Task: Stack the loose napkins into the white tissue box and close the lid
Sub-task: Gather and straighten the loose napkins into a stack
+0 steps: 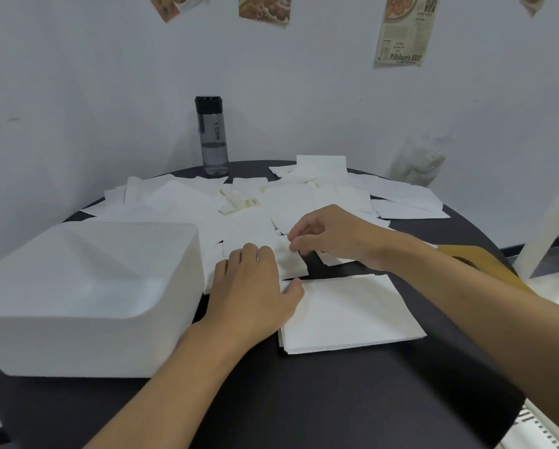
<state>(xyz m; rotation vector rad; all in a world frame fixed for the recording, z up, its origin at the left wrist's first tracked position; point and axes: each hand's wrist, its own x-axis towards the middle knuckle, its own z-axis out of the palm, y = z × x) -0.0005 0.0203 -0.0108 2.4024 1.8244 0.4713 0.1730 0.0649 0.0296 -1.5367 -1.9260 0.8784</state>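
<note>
Big round dark counter (304, 400) under both forearms, and just left of the left hand (249, 286) sits the white tissue box (87, 296), lid apparently down. Beyond both hands the loose napkins (181, 202) sprawl in an overlapping drift; just right of the left thumb lies a squared-up stack (352, 315). The left hand lies flat, fingers relaxed, pressing paper down, while the right hand (333, 238) pinches the top edge of a single napkin (291, 264) between the two hands. These look feather-light, limp and easily creased, so I'd take them by an edge or corner and steady the pile underneath. Far beyond the hands a dark-capped bottle (212, 137) has lettering too blurred to read; the newspaper clipping (404, 30) reads "Pillsbury's BEST".
</note>
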